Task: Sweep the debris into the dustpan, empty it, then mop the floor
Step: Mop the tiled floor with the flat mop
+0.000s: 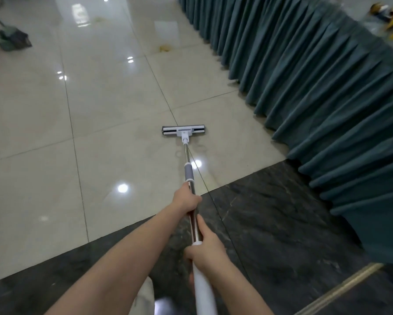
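Glossy cream-tiled floor (43, 133), edged on the near side by a dark stone strip (282, 212); pleated teal skirt (316, 76) along the right. Mop (186, 155) at centre, long axis near to far with a slight lean to the left: steel shaft, grey collar, white grip at the near end. Mop head (183, 131) flat on the tiles, crosswise left to right, well ahead of both hands. Left hand (187, 198) the farther one, on bare steel just on the near side of the collar; right hand (205, 248) nearer, at the top of the white grip. Both sets of fingers (197, 198) curled tight round the shaft, right thumb laid along it. Yellowish stain (166, 48) far beyond the head, roughly in line with the shaft: probable target of a forward push. Broom and dustpan (13, 38) far left, well apart from the mop; sweeping judged finished.
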Demonstrator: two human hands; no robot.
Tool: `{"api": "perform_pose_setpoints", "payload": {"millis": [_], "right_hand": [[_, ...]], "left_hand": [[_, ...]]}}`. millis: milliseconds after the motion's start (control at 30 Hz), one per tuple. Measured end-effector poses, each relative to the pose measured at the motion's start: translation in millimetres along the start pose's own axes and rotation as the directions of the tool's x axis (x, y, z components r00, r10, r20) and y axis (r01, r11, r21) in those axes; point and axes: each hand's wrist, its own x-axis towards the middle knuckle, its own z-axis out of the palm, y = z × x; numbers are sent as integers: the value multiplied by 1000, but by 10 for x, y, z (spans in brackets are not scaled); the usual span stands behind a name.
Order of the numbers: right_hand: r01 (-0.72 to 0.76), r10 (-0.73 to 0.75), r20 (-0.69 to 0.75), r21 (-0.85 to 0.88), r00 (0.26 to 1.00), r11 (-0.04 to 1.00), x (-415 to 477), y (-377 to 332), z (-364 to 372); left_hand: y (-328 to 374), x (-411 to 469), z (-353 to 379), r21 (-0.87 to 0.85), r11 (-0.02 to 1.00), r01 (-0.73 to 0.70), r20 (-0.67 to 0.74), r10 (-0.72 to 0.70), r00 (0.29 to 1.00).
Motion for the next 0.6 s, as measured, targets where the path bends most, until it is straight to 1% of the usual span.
{"api": "perform_pose_setpoints", "payload": {"millis": [67,133,200,300,467,600], "right_hand": [[1,-1,-4,-15,1000,1000,88,-94,28],[-6,6,0,0,1000,1000,216,-243,59],[-1,1,9,23,1000,1000,421,-454,53],[27,-27,26,32,999,999,715,-822,-5],[34,-29,60,-70,998,997,1140,-1308,-244],[58,-47,67,-174,997,983,1540,-1710,-582]], "left_hand": [[12,103,-30,-7,1000,9,-31,-9,999],[65,235,-106,-62,998,12,-63,-16,998],[184,444,-240,-123,992,13,-82,-23,996],[402,770,-460,-154,988,0,-118,-19,993],[733,1268,-631,-249,968,-36,-160,-4,987],[1080,1791,-718,-245,969,-17,-140,-18,990]]}}
